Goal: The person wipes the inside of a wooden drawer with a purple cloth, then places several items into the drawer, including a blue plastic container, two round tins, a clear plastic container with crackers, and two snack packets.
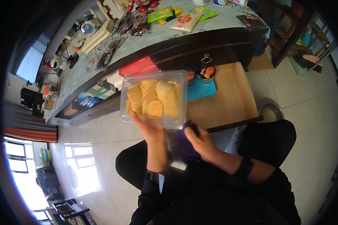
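A clear plastic box (183, 92) filled with stacked round yellow chips (152, 98) is held up in front of me. My left hand (152, 129) grips it from its near side and underneath. Bunched in my right hand (201, 142) is a dark purple cloth (186, 143), close to the box's near right corner. Whether the cloth touches the box I cannot tell. Beyond lies a pulled-out wooden drawer (225, 104), with a turquoise flat item (201, 90) and round tubs with dark printed lids (206, 74) in its far left part.
A dark cabinet (197, 50) with a patterned cover carries snack bags (186, 21) and an alarm clock (88, 28). Red boxes (138, 66) and green boxes (102, 90) fill its open shelf. A metal bowl (270, 112) stands on the tiled floor by my right knee. A wooden rack (287, 33) stands at right.
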